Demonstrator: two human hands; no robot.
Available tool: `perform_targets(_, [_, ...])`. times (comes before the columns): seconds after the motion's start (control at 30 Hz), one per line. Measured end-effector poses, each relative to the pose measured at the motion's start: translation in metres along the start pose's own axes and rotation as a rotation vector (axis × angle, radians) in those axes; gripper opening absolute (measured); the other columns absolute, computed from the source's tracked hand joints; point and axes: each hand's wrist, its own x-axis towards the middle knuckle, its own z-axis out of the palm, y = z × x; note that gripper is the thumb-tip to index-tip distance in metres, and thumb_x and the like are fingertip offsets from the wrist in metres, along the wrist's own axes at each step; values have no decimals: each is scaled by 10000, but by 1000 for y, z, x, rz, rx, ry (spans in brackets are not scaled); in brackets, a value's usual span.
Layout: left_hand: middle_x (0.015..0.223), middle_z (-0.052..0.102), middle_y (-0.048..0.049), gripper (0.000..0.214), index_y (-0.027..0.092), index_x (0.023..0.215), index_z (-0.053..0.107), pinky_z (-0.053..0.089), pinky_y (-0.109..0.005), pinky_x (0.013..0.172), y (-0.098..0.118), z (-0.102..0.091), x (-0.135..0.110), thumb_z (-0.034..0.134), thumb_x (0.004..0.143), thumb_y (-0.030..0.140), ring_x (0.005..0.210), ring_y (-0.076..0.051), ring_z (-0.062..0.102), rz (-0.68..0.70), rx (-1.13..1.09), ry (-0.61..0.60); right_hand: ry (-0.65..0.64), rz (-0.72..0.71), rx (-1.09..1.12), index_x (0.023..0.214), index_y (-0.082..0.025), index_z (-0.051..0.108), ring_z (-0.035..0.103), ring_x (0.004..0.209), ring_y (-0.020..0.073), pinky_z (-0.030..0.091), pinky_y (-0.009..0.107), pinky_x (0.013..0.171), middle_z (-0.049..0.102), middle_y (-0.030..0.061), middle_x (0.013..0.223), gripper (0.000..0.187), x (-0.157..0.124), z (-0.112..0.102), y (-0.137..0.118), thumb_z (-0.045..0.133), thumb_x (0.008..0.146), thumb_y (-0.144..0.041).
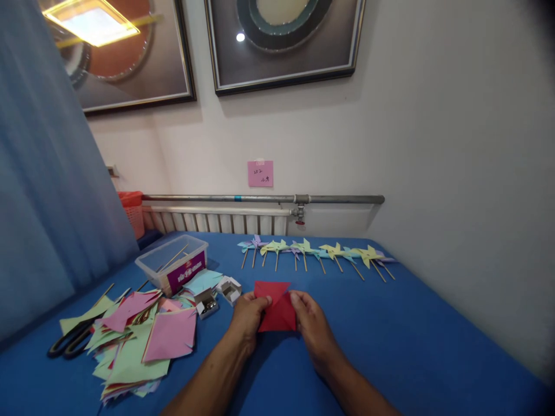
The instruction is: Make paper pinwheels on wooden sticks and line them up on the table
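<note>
A red square of paper [276, 315] with slits cut in from its corners is held up above the blue table cover. My left hand [250, 315] pinches its left edge, thumb on top. On the opposite edge, my right hand [309, 318] grips the paper between thumb and fingers. To the left lies a pile of cut coloured paper squares [139, 352], with a pink one [171, 335] on top. Beside the pile sit a small white box of metal pieces [207, 304] and another small open box [229, 289].
Finished paper pinwheels [303, 247] on sticks lie in a row along the back. A clear plastic tub [173, 263] holding thin sticks stands at left. Black-handled scissors [76, 338] lie partly under the paper. A blue curtain [47, 173] hangs left; a metal pipe [347, 199] runs along the wall.
</note>
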Motion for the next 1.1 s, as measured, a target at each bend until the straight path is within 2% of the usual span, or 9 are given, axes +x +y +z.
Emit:
perform_targets(0.1, [506,633,4,169,145,659,680,434,-237,510,4,-4,3,794,553,212,448,-126,543,13,-35,85,-11,-53,-104,1221,-217,615,684,717,226,525,338,675,749,50,856,548,-3,-3,-4,600,876,-641])
perform_targets(0.23, [530,663,-22,151,131,685,697,460,-251,526,8,-9,6,787,583,199,457,-141,564,26,-48,84,-116,-167,-287,1437,-257,509,693,821,208,540,352,786,749,74,1113,562,-6,-11,-13,571,897,-405])
perform_targets(0.33, [539,674,-31,156,131,674,697,443,-241,508,9,-12,7,789,569,200,459,-139,566,11,-41,49,-255,-231,-424,1318,-281,643,696,904,226,538,367,851,753,53,1074,447,-7,-16,-22,532,886,-292])
perform_targets(0.43, [555,685,-37,189,129,669,702,444,-245,512,8,-13,6,793,537,228,464,-140,569,10,-25,-5,-328,-260,-488,1109,-262,734,679,897,231,519,340,818,750,31,947,306,-8,-17,-27,544,870,-266])
perform_targets(0.53, [573,693,-34,243,131,689,710,451,-253,533,6,-11,5,817,514,262,484,-144,581,16,-4,-27,-294,-252,-485,938,-236,737,637,833,211,482,311,770,717,16,861,195,-9,-13,-27,572,893,-329])
perform_targets(0.6, [581,695,-32,263,133,699,717,446,-252,541,5,-9,4,829,506,272,494,-142,580,17,6,-39,-257,-236,-468,881,-225,725,598,773,192,458,301,743,683,3,804,211,-8,-11,-25,587,906,-383])
perform_targets(0.73, [562,676,-22,259,133,693,728,402,-239,527,3,-6,1,825,495,270,481,-124,547,4,23,-70,-193,-189,-352,877,-216,717,550,696,171,429,289,683,631,-16,738,253,-4,-7,-13,619,892,-449])
perform_targets(0.9, [555,652,-8,280,128,700,738,358,-227,519,-1,-5,1,847,494,281,468,-99,495,8,48,-92,-92,-118,-198,821,-216,690,570,681,173,440,291,668,647,-12,728,230,1,-2,-1,690,801,-446])
perform_targets(1.1, [567,660,-11,325,126,731,747,364,-227,528,-7,-5,3,879,487,295,485,-105,506,-7,45,-103,-17,-82,-172,837,-227,663,584,665,182,443,289,624,662,-8,721,234,1,0,-2,720,736,-430])
